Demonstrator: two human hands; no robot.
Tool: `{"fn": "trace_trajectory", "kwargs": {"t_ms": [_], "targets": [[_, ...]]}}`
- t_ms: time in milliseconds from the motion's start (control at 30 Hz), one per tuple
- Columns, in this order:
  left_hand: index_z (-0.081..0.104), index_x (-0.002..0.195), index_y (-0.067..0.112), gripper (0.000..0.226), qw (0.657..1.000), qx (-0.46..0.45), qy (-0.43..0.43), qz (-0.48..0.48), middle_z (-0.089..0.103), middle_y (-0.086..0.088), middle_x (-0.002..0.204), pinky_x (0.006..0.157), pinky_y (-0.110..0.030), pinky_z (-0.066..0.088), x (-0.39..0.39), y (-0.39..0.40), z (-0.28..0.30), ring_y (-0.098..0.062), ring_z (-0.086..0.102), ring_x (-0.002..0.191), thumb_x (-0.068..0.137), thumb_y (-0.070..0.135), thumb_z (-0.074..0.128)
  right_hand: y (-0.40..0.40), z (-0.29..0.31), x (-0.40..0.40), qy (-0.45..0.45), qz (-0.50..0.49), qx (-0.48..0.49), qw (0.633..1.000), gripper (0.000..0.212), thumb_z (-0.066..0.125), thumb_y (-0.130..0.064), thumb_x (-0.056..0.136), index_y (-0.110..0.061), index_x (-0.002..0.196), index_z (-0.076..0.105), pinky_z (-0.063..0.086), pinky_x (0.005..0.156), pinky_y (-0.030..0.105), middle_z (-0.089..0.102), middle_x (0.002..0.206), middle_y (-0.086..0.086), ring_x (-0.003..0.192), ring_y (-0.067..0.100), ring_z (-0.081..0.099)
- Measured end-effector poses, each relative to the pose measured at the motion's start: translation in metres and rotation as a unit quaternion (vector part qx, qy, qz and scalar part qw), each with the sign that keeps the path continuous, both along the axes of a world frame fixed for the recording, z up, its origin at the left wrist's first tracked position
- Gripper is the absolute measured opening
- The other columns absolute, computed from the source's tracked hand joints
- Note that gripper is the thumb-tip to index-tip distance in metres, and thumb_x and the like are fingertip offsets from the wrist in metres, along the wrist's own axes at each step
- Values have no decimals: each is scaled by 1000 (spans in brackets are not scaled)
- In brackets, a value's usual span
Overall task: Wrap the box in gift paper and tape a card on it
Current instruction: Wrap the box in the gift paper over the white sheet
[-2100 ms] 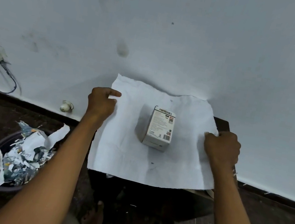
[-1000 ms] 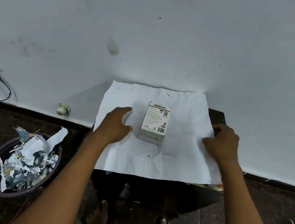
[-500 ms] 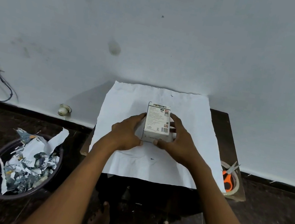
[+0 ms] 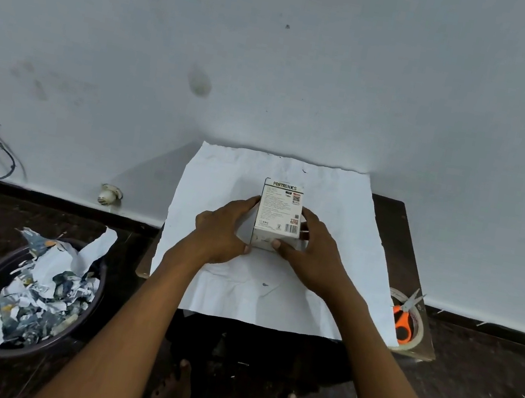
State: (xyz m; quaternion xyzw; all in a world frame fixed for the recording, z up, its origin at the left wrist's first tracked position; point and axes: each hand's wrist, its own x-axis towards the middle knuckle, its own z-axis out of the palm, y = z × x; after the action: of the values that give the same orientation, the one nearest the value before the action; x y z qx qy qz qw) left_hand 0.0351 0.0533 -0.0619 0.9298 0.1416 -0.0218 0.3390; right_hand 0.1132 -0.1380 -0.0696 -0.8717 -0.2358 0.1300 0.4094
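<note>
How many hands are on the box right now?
2. The left hand holds the box on its left side; the right hand holds its right side, thumb across the front.

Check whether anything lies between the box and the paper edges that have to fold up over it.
Nothing visible does. The box stands near the middle of the paper, held by the left hand and right hand. The sheet around it is bare. The scissors and tape roll sit off its right edge.
</note>
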Motion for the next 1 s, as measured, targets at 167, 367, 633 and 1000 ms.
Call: {"fn": "trace_trajectory", "kwargs": {"t_ms": [167,367,633,1000], "targets": [[24,158,35,102,999,-44,-12,-2,34,8,162,122,-42,24,2,2,-5,-21,35,147,78,11,82,5,-5,-8,-19,-24,-8,999,77,77,-44,83,-25,148,40,47,106,46,52,136,1,125,22,49],[23,160,32,101,996,-88,-16,-30,32,7,163,124,-48,16,5,7,-12,-18,26,152,80,6,79,6,-7,-16,-43,-30,-37,998,72,76,-40,84,-23,145,41,39,99,33,50,137,0,125,21,43],[41,153,29,92,987,-157,-36,-1,46,7,153,106,-12,36,4,11,-8,-14,42,140,76,-8,76,9,-8,-29,-55,-34,-59,996,74,73,-43,81,-22,144,40,31,91,26,47,134,-1,125,21,41],[62,119,13,40,889,-109,-87,436,65,-7,120,107,-50,40,-15,38,-3,-34,58,116,79,7,60,10,14,-26,-56,-49,-31,997,122,86,-40,71,-36,160,3,40,102,44,37,146,0,138,23,32]]}}
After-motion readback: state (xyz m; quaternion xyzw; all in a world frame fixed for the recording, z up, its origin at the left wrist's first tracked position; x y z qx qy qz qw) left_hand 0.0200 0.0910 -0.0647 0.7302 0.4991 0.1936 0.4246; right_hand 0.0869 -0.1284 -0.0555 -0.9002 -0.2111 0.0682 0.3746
